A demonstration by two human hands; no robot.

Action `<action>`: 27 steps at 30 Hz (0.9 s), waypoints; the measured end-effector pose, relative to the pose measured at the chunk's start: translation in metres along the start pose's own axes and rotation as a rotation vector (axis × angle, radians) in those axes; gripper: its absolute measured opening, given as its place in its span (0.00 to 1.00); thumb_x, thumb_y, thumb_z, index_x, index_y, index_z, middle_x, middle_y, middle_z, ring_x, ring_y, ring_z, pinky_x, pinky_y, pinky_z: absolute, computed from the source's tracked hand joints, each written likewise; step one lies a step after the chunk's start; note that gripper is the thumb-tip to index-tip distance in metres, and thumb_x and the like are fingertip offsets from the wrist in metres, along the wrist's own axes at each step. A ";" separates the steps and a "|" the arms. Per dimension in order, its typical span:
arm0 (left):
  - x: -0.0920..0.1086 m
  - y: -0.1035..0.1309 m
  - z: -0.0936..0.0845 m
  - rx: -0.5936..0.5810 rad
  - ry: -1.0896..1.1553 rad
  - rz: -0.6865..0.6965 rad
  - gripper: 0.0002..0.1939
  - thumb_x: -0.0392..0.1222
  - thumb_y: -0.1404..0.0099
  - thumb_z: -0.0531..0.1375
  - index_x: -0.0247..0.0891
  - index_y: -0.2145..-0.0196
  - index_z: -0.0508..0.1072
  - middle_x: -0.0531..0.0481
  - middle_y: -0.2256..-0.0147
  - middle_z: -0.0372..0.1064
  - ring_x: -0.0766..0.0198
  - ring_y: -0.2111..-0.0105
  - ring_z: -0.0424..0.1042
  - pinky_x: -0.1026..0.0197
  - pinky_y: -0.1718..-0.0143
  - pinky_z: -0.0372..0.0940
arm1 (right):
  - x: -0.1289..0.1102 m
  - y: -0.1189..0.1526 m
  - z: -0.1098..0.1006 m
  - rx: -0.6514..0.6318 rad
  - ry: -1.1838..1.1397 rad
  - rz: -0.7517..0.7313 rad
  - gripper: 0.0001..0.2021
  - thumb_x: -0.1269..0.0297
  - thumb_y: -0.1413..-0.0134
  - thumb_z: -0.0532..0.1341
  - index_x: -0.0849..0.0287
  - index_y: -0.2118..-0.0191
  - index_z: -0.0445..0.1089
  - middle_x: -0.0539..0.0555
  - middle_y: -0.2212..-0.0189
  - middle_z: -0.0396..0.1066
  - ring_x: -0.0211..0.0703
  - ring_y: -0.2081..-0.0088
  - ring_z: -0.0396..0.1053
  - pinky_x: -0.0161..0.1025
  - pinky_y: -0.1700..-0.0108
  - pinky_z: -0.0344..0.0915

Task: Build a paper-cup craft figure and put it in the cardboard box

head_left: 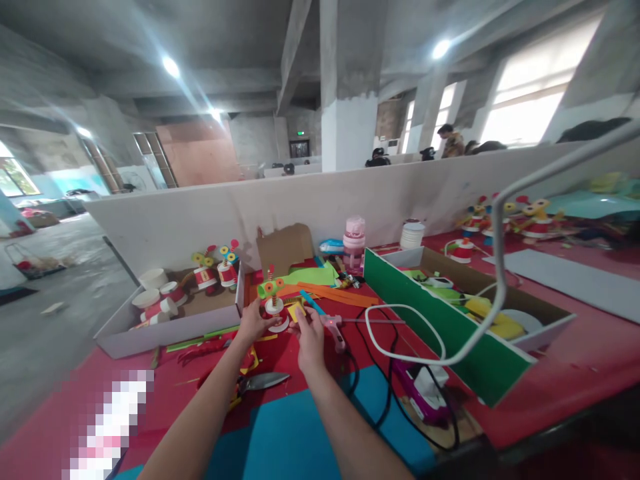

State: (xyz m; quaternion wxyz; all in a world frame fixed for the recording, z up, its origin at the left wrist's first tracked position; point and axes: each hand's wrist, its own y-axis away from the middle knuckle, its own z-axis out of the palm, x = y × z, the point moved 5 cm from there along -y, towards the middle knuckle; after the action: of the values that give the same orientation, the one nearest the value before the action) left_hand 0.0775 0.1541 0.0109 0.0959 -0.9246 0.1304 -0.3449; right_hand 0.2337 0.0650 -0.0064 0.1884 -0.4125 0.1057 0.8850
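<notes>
A small paper-cup figure (274,305) with round orange-and-green eyes and a coiled stalk on top stands upright in front of me. My left hand (254,323) is at its left side, thumb and fingers curved against the cup's lower part. Between the thumb and fingers of my right hand (311,337) is a small yellow piece of paper (296,311), held just right of the figure. A pink glue gun (336,331) lies right beside my right hand, with its cord trailing toward me. Scissors (265,381) with broad blades lie below my hands.
At left, a box (170,333) holds paper cups and finished-looking figures. A green-sided box (440,320) with yellow pieces stands right, crossed by a white bent tube (500,233). Blue sheets (293,433) cover the near table; a purple power strip (425,393) sits right of them.
</notes>
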 end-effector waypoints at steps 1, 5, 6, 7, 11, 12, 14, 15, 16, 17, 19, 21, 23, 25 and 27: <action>0.000 -0.001 0.001 0.001 0.019 -0.012 0.31 0.50 0.54 0.69 0.32 0.54 0.70 0.44 0.63 0.73 0.55 0.59 0.71 0.55 0.57 0.63 | 0.000 0.000 0.000 0.004 0.000 -0.002 0.19 0.52 0.57 0.68 0.57 0.62 0.67 0.45 0.79 0.66 0.36 0.76 0.65 0.33 0.72 0.66; 0.004 -0.002 0.003 -0.003 0.064 -0.019 0.30 0.49 0.55 0.70 0.32 0.56 0.72 0.43 0.61 0.74 0.54 0.58 0.72 0.57 0.56 0.64 | -0.001 -0.002 -0.002 0.022 0.003 -0.010 0.18 0.52 0.57 0.68 0.57 0.63 0.67 0.45 0.77 0.66 0.35 0.77 0.65 0.33 0.74 0.66; 0.006 -0.001 0.004 -0.014 0.074 -0.024 0.29 0.49 0.55 0.70 0.33 0.56 0.72 0.42 0.60 0.75 0.53 0.57 0.72 0.57 0.56 0.64 | -0.001 -0.002 -0.003 0.023 0.003 -0.010 0.18 0.52 0.57 0.68 0.57 0.64 0.67 0.45 0.77 0.67 0.35 0.77 0.65 0.33 0.74 0.66; 0.007 -0.001 0.004 -0.022 0.082 -0.036 0.29 0.49 0.54 0.70 0.33 0.56 0.72 0.42 0.60 0.75 0.53 0.57 0.73 0.57 0.55 0.64 | -0.001 -0.003 -0.003 0.024 0.003 -0.009 0.18 0.52 0.57 0.68 0.57 0.64 0.67 0.45 0.77 0.67 0.35 0.77 0.65 0.33 0.74 0.66; 0.011 0.004 -0.014 0.017 0.138 -0.100 0.29 0.49 0.53 0.69 0.34 0.54 0.71 0.41 0.59 0.75 0.52 0.57 0.74 0.56 0.55 0.65 | 0.000 -0.003 -0.003 0.023 0.015 -0.009 0.18 0.52 0.57 0.68 0.57 0.63 0.67 0.46 0.76 0.68 0.36 0.76 0.66 0.33 0.73 0.67; 0.012 0.006 -0.023 0.040 0.173 -0.110 0.30 0.50 0.53 0.69 0.33 0.54 0.70 0.41 0.59 0.75 0.52 0.58 0.74 0.56 0.55 0.66 | 0.000 -0.002 -0.001 0.006 0.028 -0.010 0.18 0.52 0.57 0.67 0.57 0.62 0.67 0.46 0.75 0.68 0.36 0.76 0.66 0.34 0.73 0.67; 0.014 0.013 -0.045 0.073 0.277 -0.125 0.32 0.51 0.53 0.69 0.33 0.53 0.69 0.43 0.60 0.75 0.55 0.60 0.74 0.56 0.58 0.67 | 0.003 0.000 0.004 -0.071 0.093 -0.004 0.18 0.52 0.56 0.67 0.57 0.62 0.67 0.46 0.74 0.68 0.36 0.76 0.66 0.34 0.73 0.66; 0.015 0.018 -0.057 0.092 0.345 -0.132 0.32 0.51 0.53 0.69 0.33 0.52 0.69 0.44 0.60 0.75 0.56 0.61 0.75 0.57 0.59 0.68 | 0.005 0.002 0.007 -0.126 0.150 -0.002 0.17 0.53 0.55 0.66 0.57 0.62 0.67 0.47 0.74 0.69 0.36 0.77 0.66 0.34 0.73 0.66; 0.017 0.022 -0.069 0.092 0.410 -0.130 0.32 0.50 0.53 0.69 0.33 0.53 0.69 0.45 0.61 0.75 0.57 0.62 0.74 0.58 0.61 0.68 | 0.007 0.005 0.011 -0.189 0.231 -0.011 0.15 0.55 0.55 0.65 0.57 0.62 0.68 0.47 0.73 0.69 0.37 0.76 0.67 0.34 0.73 0.65; 0.018 0.027 -0.081 0.094 0.476 -0.121 0.31 0.50 0.53 0.69 0.34 0.53 0.70 0.46 0.62 0.76 0.58 0.63 0.74 0.60 0.62 0.68 | 0.009 0.008 0.014 -0.249 0.339 -0.039 0.13 0.57 0.54 0.65 0.56 0.63 0.68 0.48 0.72 0.70 0.38 0.74 0.67 0.35 0.71 0.65; 0.021 0.036 -0.103 0.106 0.581 -0.110 0.29 0.49 0.52 0.69 0.34 0.55 0.71 0.47 0.66 0.75 0.61 0.69 0.73 0.63 0.70 0.67 | 0.011 0.013 0.018 -0.341 0.612 -0.153 0.08 0.61 0.55 0.64 0.55 0.66 0.69 0.49 0.70 0.72 0.41 0.69 0.69 0.37 0.66 0.65; 0.021 0.043 -0.119 0.107 0.667 -0.120 0.28 0.48 0.53 0.70 0.34 0.56 0.71 0.50 0.71 0.74 0.65 0.76 0.70 0.66 0.77 0.64 | 0.014 0.017 0.020 -0.400 0.905 -0.291 0.06 0.65 0.55 0.64 0.54 0.68 0.70 0.51 0.69 0.74 0.45 0.64 0.69 0.38 0.61 0.63; 0.022 0.046 -0.131 0.092 0.738 -0.134 0.28 0.48 0.54 0.70 0.34 0.57 0.72 0.52 0.74 0.72 0.69 0.81 0.65 0.68 0.82 0.59 | 0.018 0.020 0.020 -0.439 1.149 -0.369 0.06 0.68 0.56 0.64 0.55 0.68 0.71 0.53 0.70 0.74 0.47 0.62 0.69 0.39 0.60 0.61; 0.024 0.047 -0.140 0.086 0.782 -0.135 0.27 0.48 0.55 0.71 0.34 0.58 0.72 0.54 0.74 0.71 0.71 0.82 0.64 0.69 0.83 0.57 | 0.021 0.024 0.020 -0.464 1.303 -0.399 0.05 0.69 0.54 0.63 0.56 0.68 0.71 0.55 0.69 0.75 0.48 0.62 0.69 0.39 0.59 0.61; 0.029 0.047 -0.147 0.090 0.795 -0.125 0.27 0.49 0.55 0.71 0.34 0.59 0.72 0.54 0.74 0.70 0.71 0.82 0.64 0.69 0.84 0.56 | 0.018 0.029 0.022 -0.464 1.341 -0.422 0.05 0.68 0.53 0.64 0.57 0.67 0.71 0.56 0.68 0.75 0.49 0.61 0.69 0.40 0.58 0.61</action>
State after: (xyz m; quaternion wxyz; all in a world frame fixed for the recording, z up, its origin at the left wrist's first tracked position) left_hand -0.0068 0.0881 0.1252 0.0574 -0.7202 0.0858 -0.6861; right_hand 0.1962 0.0503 -0.0053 0.1573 -0.9053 -0.0733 0.3877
